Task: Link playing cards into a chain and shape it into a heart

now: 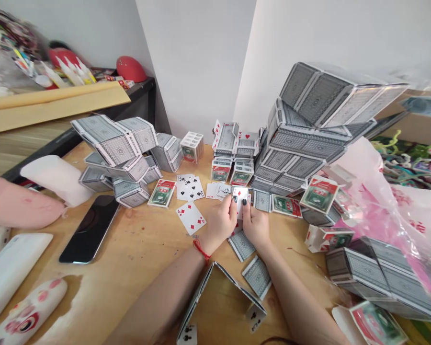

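Observation:
My left hand (221,219) and my right hand (255,221) meet at the middle of the wooden table (136,258), both closed on one playing card (240,195) with red pips, held upright between the fingertips. A red string circles my left wrist. A four of diamonds (190,217) lies face up just left of my left hand. Face-down cards (241,245) lie under my wrists. Two cards lean together as a tent (222,299) between my forearms.
Blocks built of cards stack up at the left (118,143) and tall at the right (309,134). Card boxes (161,192) lie about. A black phone (89,229) lies at the left. A pink plastic bag (377,215) is at the right. A pink sleeve (17,206) enters from the left.

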The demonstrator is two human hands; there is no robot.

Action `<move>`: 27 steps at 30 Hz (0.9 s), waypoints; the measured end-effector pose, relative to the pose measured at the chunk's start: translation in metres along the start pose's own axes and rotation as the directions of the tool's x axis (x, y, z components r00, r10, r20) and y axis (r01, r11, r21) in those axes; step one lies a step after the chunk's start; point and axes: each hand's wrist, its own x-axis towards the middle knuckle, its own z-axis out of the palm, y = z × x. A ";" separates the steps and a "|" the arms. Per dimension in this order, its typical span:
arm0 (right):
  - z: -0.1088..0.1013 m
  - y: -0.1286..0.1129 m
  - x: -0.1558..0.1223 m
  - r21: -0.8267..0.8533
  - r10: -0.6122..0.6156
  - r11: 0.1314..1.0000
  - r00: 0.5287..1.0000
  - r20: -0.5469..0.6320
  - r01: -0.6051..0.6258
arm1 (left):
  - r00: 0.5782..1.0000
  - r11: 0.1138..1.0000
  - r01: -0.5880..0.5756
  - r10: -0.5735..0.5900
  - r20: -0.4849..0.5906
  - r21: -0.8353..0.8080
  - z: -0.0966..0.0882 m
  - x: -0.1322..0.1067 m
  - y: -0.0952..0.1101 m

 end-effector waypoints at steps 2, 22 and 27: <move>0.000 0.000 0.000 -0.143 -0.030 0.989 1.000 -0.003 0.030 | 0.999 0.998 -0.046 0.045 0.025 0.042 0.000 -0.001 0.000; -0.006 -0.008 0.005 0.787 0.125 0.259 0.827 0.548 -0.560 | 0.963 0.787 0.270 -0.225 0.150 -0.554 -0.007 0.009 0.004; -0.014 -0.011 0.007 0.725 -0.035 0.174 0.732 0.681 -0.666 | 0.953 0.737 0.304 -0.238 0.189 -0.604 -0.007 0.008 0.003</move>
